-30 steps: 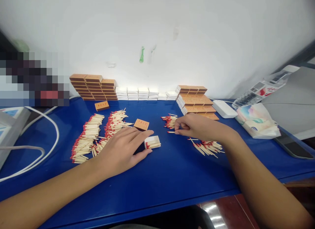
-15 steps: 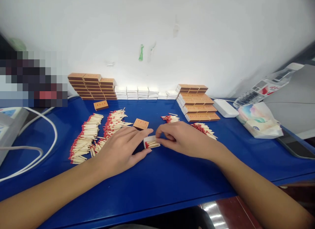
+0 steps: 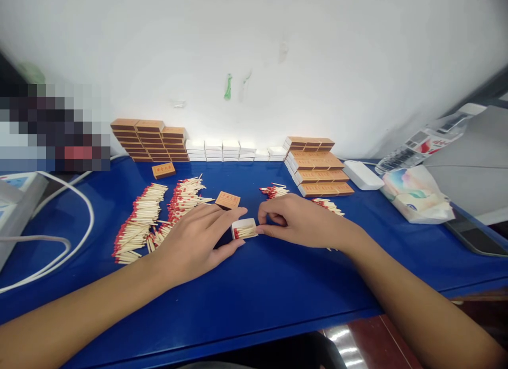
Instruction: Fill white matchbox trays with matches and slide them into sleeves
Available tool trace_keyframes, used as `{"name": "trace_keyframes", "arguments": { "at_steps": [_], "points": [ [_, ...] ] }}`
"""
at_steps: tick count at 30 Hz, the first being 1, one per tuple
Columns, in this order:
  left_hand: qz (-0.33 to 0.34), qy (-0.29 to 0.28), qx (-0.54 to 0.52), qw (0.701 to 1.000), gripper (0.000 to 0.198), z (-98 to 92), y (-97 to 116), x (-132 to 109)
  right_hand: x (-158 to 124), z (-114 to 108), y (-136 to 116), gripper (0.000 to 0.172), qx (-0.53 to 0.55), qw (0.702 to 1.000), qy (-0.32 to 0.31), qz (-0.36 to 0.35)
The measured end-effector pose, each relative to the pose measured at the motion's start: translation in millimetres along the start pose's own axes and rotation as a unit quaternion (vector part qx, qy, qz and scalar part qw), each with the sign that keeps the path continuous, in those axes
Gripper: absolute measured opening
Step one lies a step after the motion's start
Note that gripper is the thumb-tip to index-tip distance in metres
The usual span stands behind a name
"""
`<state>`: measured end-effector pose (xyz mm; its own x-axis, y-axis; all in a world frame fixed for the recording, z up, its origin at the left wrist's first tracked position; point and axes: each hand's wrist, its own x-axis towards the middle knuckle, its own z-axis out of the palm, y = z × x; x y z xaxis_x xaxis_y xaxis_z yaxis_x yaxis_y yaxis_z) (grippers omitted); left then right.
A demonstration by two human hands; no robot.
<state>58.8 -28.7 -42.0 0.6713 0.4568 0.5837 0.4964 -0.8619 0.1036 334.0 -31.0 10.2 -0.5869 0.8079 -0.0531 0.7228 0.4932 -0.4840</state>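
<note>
A small white tray [image 3: 249, 222] lies on the blue table, with red-tipped matches [image 3: 245, 232] inside along its near side. My left hand [image 3: 198, 237] holds the tray's left end between thumb and index finger. At the right end is my right hand [image 3: 283, 221], its fingers curled and a fingertip at the match ends; whether it pinches anything is too small to tell. An orange matchbox cover [image 3: 227, 200] rests just behind my left fingers. Match piles [image 3: 138, 221] spread to the left, and a smaller pile [image 3: 274, 190] sits behind my right hand.
Along the wall stand stacked orange matchboxes [image 3: 148, 141], white trays [image 3: 222, 150] and more orange boxes [image 3: 317, 168]. One box [image 3: 163, 170] lies apart. A white device [image 3: 363, 175], tissue pack [image 3: 416, 194], bottle [image 3: 428, 139] and phone [image 3: 476, 236] are right; white cables [image 3: 89, 215] curve left.
My right hand has shifted slightly right, from over the tray to its right end, uncovering more of the inside. My left hand stays in place.
</note>
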Motion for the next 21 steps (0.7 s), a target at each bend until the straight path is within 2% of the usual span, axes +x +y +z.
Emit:
{"name": "trace_keyframes", "arguments": {
  "at_steps": [9,12,15,21],
  "points": [
    [0.01,0.005,0.0,1.0,0.037,1.9,-1,-1,2,3,-3,0.021,-0.006,1.0,0.01,0.005],
    [0.011,0.004,-0.003,1.0,0.038,1.5,-1,-1,-2,-7,2,0.027,-0.027,0.999,0.038,0.016],
    [0.009,-0.001,-0.009,1.0,0.038,0.7,-1,-1,-9,-22,14,0.029,-0.055,0.994,0.076,0.063],
    [0.013,0.004,-0.006,1.0,0.037,0.0,0,0,-10,-36,37,0.026,-0.076,0.991,0.013,0.111]
  ]
}}
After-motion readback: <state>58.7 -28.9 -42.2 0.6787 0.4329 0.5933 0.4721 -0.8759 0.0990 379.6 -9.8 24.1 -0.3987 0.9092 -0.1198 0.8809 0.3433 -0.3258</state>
